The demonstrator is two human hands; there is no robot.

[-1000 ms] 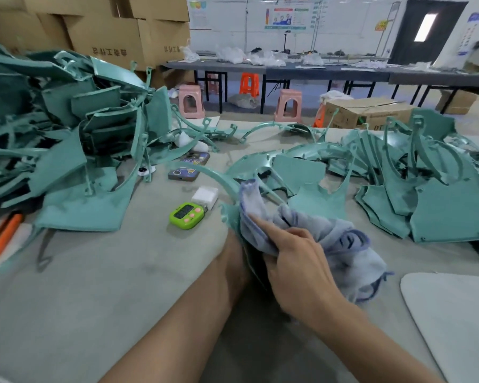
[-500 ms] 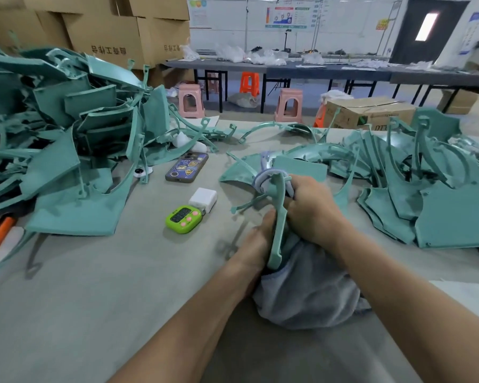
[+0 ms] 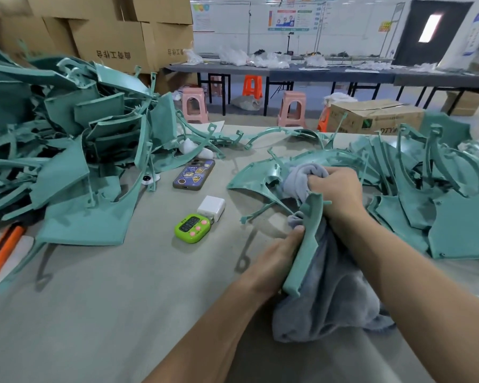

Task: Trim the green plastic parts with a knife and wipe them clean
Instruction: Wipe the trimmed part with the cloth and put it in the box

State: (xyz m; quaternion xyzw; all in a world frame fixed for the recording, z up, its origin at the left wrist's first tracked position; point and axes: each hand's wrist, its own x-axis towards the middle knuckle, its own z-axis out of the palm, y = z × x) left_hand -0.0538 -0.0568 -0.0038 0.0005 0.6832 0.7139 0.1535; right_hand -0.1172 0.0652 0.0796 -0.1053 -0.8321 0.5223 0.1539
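Note:
My left hand (image 3: 278,254) grips the lower end of a long green plastic part (image 3: 306,239), which stands nearly upright above the table. My right hand (image 3: 335,194) is closed on a grey-blue cloth (image 3: 329,294) and presses it against the upper end of that part. The rest of the cloth hangs down between my forearms. A big heap of green parts (image 3: 67,161) lies at the left and another pile of green parts (image 3: 426,189) at the right. No knife blade is visible.
A phone (image 3: 194,174), a white charger (image 3: 212,207) and a green timer (image 3: 192,228) lie mid-table. An orange-handled tool (image 3: 0,251) sits at the left edge. Cardboard boxes (image 3: 116,31), stools and long tables stand beyond the grey table (image 3: 108,313).
My right hand with the cloth went from the near end of the part up to its far end, then eased slightly right. The part swung upright in my left hand.

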